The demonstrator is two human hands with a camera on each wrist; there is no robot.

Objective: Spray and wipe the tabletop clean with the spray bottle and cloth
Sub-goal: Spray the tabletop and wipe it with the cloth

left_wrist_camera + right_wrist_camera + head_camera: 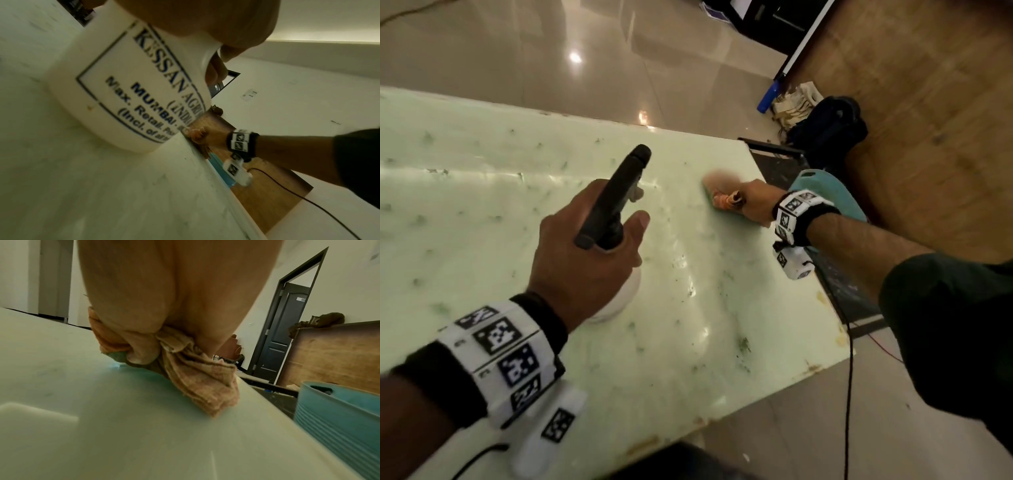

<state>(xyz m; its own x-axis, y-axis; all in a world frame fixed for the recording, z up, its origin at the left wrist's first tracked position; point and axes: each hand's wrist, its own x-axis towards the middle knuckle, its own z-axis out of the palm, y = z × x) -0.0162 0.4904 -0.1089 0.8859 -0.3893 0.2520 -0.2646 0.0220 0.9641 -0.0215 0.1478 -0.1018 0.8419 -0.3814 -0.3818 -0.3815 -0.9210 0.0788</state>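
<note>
Left hand is gripping the spray bottle standing on the tabletop, right hand is clutching the cloth against it.

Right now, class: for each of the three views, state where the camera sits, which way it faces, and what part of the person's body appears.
Head: above, facing down at the tabletop; shows left hand gripping the spray bottle, right hand on the cloth.
Left wrist: under the palm, facing the bottle and the right forearm.
Right wrist: low, facing fingers bunching the cloth beside a blue bin.
Shared: all show the cloth.
</note>
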